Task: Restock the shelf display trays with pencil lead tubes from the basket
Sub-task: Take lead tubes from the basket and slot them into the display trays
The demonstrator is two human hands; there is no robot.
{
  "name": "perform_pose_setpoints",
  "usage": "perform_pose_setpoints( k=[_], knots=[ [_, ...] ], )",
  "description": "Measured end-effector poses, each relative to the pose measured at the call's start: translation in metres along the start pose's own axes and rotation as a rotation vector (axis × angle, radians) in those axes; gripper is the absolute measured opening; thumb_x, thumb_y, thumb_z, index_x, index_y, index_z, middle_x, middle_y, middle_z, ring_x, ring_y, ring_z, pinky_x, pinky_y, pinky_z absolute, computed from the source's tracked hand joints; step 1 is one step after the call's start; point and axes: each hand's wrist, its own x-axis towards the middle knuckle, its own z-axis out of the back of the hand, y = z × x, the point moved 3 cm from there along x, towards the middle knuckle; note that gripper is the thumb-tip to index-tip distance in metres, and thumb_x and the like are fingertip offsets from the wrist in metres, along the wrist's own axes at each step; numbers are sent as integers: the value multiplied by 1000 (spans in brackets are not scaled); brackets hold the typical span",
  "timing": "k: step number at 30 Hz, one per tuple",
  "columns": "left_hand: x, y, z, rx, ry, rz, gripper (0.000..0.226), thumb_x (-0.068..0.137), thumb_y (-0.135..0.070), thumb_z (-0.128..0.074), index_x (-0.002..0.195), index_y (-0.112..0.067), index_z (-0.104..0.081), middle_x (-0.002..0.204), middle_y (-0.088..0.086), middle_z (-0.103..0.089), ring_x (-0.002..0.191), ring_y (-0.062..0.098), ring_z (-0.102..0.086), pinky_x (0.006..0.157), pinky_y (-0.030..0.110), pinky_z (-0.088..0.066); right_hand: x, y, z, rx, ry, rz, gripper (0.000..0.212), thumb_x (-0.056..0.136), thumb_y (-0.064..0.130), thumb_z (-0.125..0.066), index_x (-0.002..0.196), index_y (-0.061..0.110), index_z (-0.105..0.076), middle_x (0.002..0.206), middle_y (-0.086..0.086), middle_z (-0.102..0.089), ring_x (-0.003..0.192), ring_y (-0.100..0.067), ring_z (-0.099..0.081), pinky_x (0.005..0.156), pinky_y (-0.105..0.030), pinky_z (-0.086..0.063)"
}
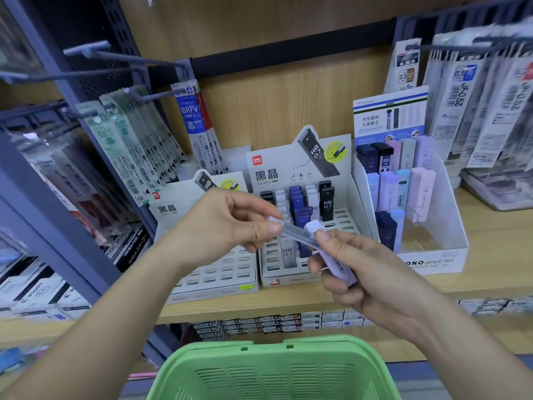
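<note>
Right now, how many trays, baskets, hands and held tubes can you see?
Display trays: 3, left tray, middle tray, right tray
Basket: 1
Hands: 2, left hand, right hand
Held tubes: 2, clear tube, lilac tube
Total: 8

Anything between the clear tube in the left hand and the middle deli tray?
Nothing fixed. The clear tube hangs in front of the middle deli tray; only the right hand, gripping lavender tubes, overlaps its front slots.
</note>
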Motion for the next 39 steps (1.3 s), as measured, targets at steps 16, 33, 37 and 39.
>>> perform_pose_setpoints(
  k=[16,33,37,39],
  knots=[
    [-5,4,12,-97,-47,35,30,71,-8,-71,102,-10,-71,82,13,-73,70,19,-69,64,23,-56,7,-16,-22,-119,-54,111,40,84,43,-58,103,8,-60,68,-9,-64,45,-11,-37,40,-17,-27],
    [7,8,42,-48,-530,-227,16,89,-2,-63,96,-15,-71,83,18,-70,67,20,-67,67,31,-59,7,9,20,-298,-375,230,12,95,23,-60,96,11,-64,54,1,-63,40,-13,-50,44,-24,-39],
    [11,2,23,26,-433,-230,21,85,-1,-67,87,-21,-73,75,9,-72,65,19,-69,68,27,-58,5,19,50,-221,-477,253,14,97,24,-58,88,13,-60,56,-1,-64,42,-14,-53,47,-26,-43],
    [11,-1,16,20,-428,-258,22,85,0,-67,87,-21,-72,74,6,-72,65,16,-67,69,26,-58,4,20,57,-220,-482,251,15,98,23,-57,86,14,-58,57,-1,-64,44,-15,-57,46,-26,-44]
  ],
)
